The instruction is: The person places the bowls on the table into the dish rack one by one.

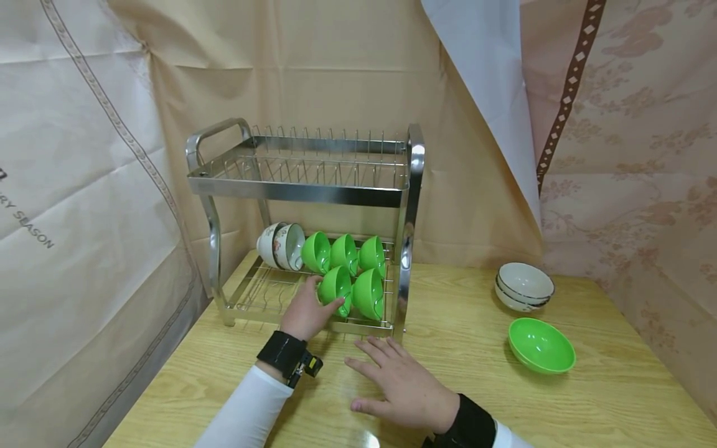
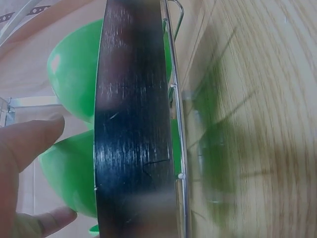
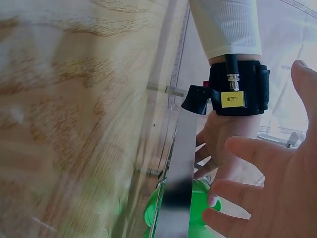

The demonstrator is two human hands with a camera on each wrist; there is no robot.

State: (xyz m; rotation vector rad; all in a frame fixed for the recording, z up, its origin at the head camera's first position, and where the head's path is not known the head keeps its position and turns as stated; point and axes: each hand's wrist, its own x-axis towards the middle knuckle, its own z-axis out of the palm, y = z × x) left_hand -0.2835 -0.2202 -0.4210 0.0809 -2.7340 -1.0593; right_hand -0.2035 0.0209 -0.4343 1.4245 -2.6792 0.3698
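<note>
My left hand (image 1: pixel 309 309) is at the front-left green bowl (image 1: pixel 334 287) on the lower tier of a dish rack (image 1: pixel 297 193). Its thumb and fingers grip that bowl from both sides; the left wrist view shows the same bowl (image 2: pixel 69 171) between them, partly hidden by the rack's metal front bar (image 2: pixel 133 119). Another green bowl (image 1: pixel 368 294) stands tilted on edge to its right. Behind are several more green bowls (image 1: pixel 344 252) and two white patterned bowls (image 1: pixel 289 247). Spread and empty, my right hand (image 1: pixel 406 389) hovers in front of the rack.
On the table (image 1: pixel 459 348) at the right, a green bowl (image 1: pixel 541 346) sits in front of stacked white bowls (image 1: pixel 524 285). The rack's upper tier holds only its wire dividers (image 1: pixel 330 168). Cloth (image 1: pixel 347 50) hangs behind and along both sides.
</note>
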